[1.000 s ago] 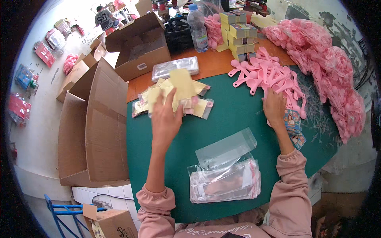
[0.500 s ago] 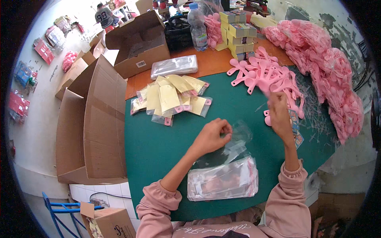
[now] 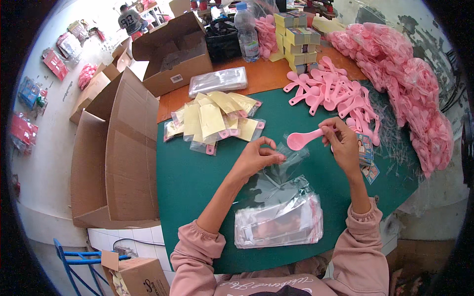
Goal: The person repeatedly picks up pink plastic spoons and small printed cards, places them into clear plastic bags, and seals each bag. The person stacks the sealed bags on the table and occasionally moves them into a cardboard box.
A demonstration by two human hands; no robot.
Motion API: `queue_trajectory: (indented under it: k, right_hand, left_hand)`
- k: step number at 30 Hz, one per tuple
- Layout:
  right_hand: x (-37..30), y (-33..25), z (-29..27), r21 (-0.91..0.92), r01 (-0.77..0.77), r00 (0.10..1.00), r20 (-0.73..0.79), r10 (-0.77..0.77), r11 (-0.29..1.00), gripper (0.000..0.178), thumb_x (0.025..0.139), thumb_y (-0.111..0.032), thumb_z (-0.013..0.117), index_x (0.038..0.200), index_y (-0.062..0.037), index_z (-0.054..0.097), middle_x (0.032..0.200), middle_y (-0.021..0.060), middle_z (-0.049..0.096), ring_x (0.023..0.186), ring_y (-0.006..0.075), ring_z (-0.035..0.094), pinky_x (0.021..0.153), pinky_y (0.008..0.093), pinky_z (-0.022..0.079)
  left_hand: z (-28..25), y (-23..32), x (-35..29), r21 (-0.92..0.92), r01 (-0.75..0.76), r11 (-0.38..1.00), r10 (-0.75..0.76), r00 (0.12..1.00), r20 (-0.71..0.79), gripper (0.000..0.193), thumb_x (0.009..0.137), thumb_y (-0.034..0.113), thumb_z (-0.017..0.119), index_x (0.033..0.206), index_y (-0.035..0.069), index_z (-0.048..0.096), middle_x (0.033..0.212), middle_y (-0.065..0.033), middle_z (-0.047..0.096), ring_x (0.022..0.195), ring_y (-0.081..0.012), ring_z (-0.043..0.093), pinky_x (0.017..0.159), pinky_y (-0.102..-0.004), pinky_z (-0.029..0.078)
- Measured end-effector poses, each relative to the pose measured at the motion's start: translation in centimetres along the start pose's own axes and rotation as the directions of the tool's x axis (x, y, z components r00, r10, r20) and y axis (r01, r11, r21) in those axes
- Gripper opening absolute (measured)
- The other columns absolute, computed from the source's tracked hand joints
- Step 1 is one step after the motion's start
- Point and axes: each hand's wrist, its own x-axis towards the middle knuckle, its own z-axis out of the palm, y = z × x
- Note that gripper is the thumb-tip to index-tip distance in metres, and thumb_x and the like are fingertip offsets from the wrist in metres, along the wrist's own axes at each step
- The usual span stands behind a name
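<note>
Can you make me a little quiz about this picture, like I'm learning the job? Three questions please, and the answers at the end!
1. True or false: the right hand is holding a water bottle.

2. Pick one. What colour is the tabletop under the stack of clear bags?
a) white
b) green
c) orange

3. Fill in the blank: the left hand is pinching a clear plastic ____.

Key:
1. False. It is holding a pink spoon by the handle.
2. b) green
3. bag
</note>
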Motion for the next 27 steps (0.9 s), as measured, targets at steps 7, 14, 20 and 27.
queue_trajectory:
  k: [7,14,20,27]
  right_hand:
    - [-0.5,-0.7,1.2,-0.089,0.005,1.0,0.01,-0.004,0.996,0.025,0.082,-0.01,0.058,0.102,-0.0043,0.045,0.066,0.0034,0.056,0.057,0.007,0.051,0.051,0.0207,0.041]
    - [-0.8,-0.8,1.5,0.001,0.109,0.967,-0.232,-0.105,0.994,0.034,0.081,-0.005,0.059,0.103,-0.0037,0.033,0.069,0.0071,0.058,0.057,0.0082,0.052,0.05,0.0202,0.042]
    - [-1.2,-0.7,2.0,-0.05,0.186,0.954,-0.228,-0.192,0.981,0.031,0.081,-0.004,0.06,0.099,-0.0035,0.034,0.069,0.0072,0.059,0.058,0.0078,0.053,0.05,0.0204,0.042]
    - [-1.1,-0.8,1.7,-0.036,0.126,0.961,-0.244,-0.131,0.991,0.029,0.08,-0.004,0.061,0.096,-0.0021,0.036,0.069,0.0075,0.059,0.059,0.0082,0.054,0.051,0.02,0.043]
  left_hand:
    - [0.5,-0.5,0.2,0.036,-0.047,0.998,0.046,0.999,0.025,0.036,0.075,0.012,0.067,0.105,0.0,0.051,0.089,-0.0101,0.064,0.08,-0.0103,0.06,0.071,-0.0216,0.044]
    - [0.9,-0.7,0.2,0.006,-0.037,0.999,0.037,0.995,0.097,0.039,0.076,0.014,0.066,0.11,0.0,0.053,0.089,-0.0068,0.064,0.082,-0.0085,0.058,0.073,-0.0209,0.042]
    - [1.1,-0.4,0.1,-0.053,-0.03,0.998,0.031,0.999,0.026,0.039,0.076,0.014,0.067,0.11,0.0,0.054,0.092,-0.0063,0.063,0.083,-0.008,0.057,0.073,-0.0198,0.042]
    - [1.2,-0.3,0.1,-0.056,-0.1,0.993,0.103,0.994,0.049,0.035,0.078,0.013,0.064,0.109,-0.001,0.055,0.093,-0.0068,0.063,0.085,-0.0087,0.057,0.074,-0.0198,0.042]
